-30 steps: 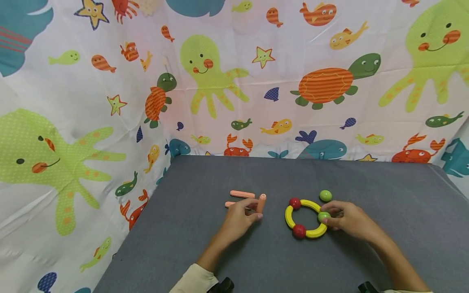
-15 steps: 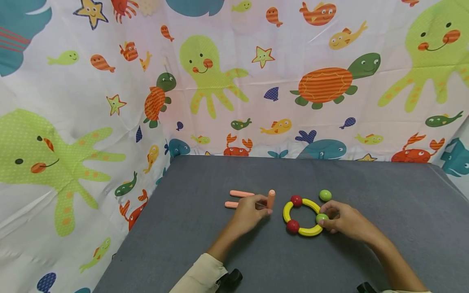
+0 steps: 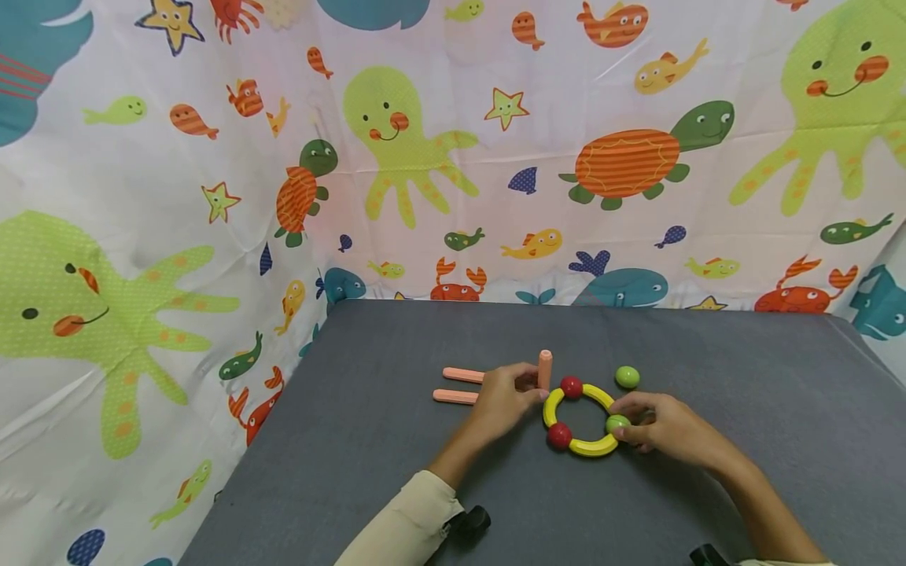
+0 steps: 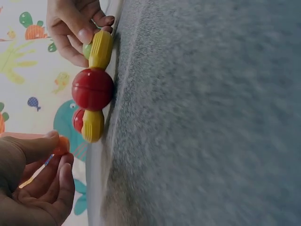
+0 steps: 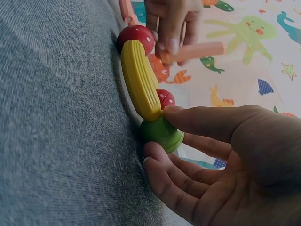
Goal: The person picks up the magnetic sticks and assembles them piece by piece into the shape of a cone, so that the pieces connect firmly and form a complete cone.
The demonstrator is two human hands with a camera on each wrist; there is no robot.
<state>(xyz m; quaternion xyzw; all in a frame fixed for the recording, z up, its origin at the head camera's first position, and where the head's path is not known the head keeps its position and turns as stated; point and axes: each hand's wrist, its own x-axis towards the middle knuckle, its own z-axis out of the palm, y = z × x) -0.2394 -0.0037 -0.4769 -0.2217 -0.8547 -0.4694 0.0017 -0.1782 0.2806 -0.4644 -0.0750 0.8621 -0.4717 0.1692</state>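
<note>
My left hand [image 3: 501,402] pinches a peach-coloured stick [image 3: 544,369] between thumb and fingers. The stick points upward, just left of a ring of curved yellow pieces [image 3: 593,447] joined by balls. Two of its balls are red, a near one [image 3: 559,436] and a far one [image 3: 572,386]. On the ring's right side is a green ball [image 5: 162,134], gripped by the thumb and fingertips of my right hand [image 3: 668,426]. In the left wrist view the stick shows only as an orange end [image 4: 62,145] at the fingertips.
Two more peach sticks lie left of my left hand, a far one [image 3: 463,375] and a near one [image 3: 455,397]. A loose green ball [image 3: 627,377] sits behind the ring. Grey cloth covers the table [image 3: 340,464]; a sea-animal curtain [image 3: 453,157] hangs behind it.
My left hand has carried the upright stick rightward and slightly away, close to the ring. The ring has shifted slightly left and turned a little, with my right hand on its green ball.
</note>
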